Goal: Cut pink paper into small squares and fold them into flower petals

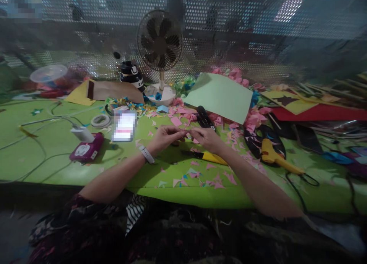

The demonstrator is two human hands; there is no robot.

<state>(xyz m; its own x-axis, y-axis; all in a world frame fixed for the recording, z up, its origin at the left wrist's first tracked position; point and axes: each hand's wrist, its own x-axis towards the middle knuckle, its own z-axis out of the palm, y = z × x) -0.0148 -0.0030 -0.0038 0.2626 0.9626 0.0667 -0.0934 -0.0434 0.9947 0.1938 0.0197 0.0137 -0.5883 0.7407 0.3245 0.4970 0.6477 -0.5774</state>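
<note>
My left hand (166, 137) and my right hand (207, 138) meet fingertip to fingertip above the green table (43, 157). Both pinch a small pink paper piece (187, 134) between them. A white watch band sits on my left wrist. Yellow-handled scissors (210, 157) lie on the table just under my right wrist. A black stapler-like tool (204, 118) lies just beyond my right hand. Pink and blue paper scraps (200, 176) are scattered around and below both hands.
A phone (124, 125) lies left of my hands, with a tape roll (100, 121), a white charger (82, 134) and a magenta device (87, 149) further left. A fan (159, 46) stands behind. A pale green sheet (222, 96) and yellow glue gun (272, 153) are on the right.
</note>
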